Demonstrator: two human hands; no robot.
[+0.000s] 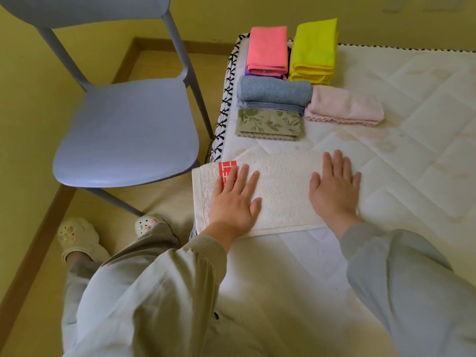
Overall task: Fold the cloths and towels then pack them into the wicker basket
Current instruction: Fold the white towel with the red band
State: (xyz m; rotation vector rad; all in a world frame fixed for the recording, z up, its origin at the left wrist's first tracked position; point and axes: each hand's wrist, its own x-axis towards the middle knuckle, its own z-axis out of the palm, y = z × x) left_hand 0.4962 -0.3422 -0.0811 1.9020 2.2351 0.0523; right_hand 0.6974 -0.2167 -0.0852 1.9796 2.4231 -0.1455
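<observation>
A white terry towel with a red printed patch lies flat at the mattress's near left corner. My left hand presses on its left part with straight fingers, partly covering the red patch. My right hand lies flat on its right end. Behind it sit folded cloths: a green floral one, a blue towel on a striped cloth, a pale pink one, a coral pink one and a yellow one. No wicker basket is in view.
The white quilted mattress stretches right and back. A grey-blue plastic chair stands on the floor just left of the mattress edge. My slippered feet are on the floor below the chair. Yellow walls stand behind.
</observation>
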